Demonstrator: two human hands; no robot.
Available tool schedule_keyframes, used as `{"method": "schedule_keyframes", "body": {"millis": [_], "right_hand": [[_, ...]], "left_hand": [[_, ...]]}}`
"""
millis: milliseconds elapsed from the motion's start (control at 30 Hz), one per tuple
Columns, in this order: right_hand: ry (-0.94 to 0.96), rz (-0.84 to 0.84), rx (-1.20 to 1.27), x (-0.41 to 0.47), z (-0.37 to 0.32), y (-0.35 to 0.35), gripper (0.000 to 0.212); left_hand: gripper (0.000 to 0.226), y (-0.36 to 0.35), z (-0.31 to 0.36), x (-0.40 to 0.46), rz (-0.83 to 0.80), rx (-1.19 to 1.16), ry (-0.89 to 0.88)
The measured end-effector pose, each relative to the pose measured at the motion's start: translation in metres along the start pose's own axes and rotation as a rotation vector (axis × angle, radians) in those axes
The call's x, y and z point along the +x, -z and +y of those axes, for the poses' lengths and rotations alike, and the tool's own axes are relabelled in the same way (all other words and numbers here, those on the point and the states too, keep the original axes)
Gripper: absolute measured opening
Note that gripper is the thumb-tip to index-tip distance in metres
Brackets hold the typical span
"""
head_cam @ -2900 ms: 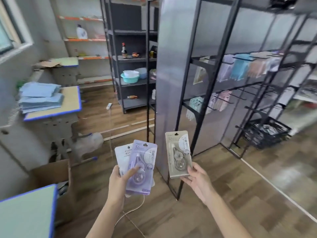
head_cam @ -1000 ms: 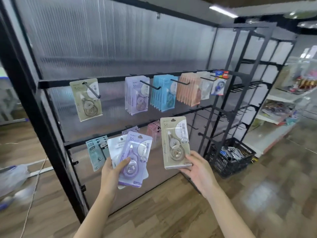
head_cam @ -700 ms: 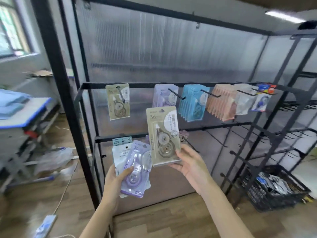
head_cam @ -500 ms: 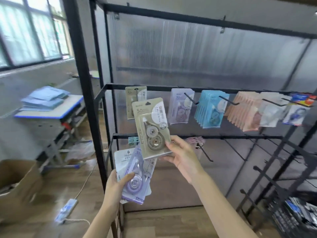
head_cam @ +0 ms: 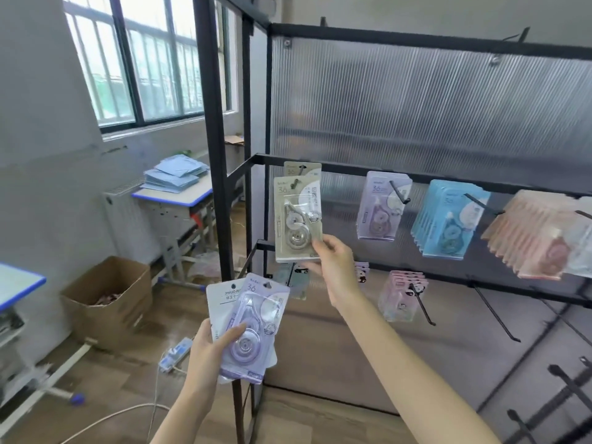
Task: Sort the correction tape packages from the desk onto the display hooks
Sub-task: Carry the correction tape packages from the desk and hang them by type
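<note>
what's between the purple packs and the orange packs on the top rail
In the head view, a stack of blue packs hangs on its own hook between the purple packs and the orange packs on the top rail.

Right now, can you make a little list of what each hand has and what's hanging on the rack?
right hand: pinches beige pack at its lower corner, held up at the leftmost hook
left hand: holds purple pack over a white pack
top row: beige, purple, blue, pink packs
lower row: pink packs
</note>
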State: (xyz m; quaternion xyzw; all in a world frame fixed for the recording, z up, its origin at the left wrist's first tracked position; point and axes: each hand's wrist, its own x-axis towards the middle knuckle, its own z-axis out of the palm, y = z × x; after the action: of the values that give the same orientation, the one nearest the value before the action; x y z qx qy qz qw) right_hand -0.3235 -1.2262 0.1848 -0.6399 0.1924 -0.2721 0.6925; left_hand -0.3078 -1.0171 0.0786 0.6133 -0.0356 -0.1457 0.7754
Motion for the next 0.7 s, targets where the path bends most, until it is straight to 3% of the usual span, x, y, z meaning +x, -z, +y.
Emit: {"method": "schedule_keyframes", "body": {"millis": [167, 433, 567, 700], "right_hand": [[0.003, 0.118, -0.291, 0.053, 0.004, -0.013, 0.014], [-0.090, 0.249, -0.306, 0.101, 0.001, -0.021, 0.018], [-0.113, 0.257, -0.401, 0.101, 0.013, -0.009, 0.032], [-0.145, 0.129, -0.318, 0.066, 0.031, 0.015, 0.024]], "left_hand": [[0.043, 0.002, 0.013, 0.001, -0.003, -0.024, -0.025], [0.058, -0.007, 0.023, 0.008, -0.090, -0.030, -0.027], [0.058, -0.012, 0.022, 0.014, -0.141, -0.025, -0.026], [0.054, -0.019, 0.022, 0.022, -0.184, -0.044, -0.013]]}}
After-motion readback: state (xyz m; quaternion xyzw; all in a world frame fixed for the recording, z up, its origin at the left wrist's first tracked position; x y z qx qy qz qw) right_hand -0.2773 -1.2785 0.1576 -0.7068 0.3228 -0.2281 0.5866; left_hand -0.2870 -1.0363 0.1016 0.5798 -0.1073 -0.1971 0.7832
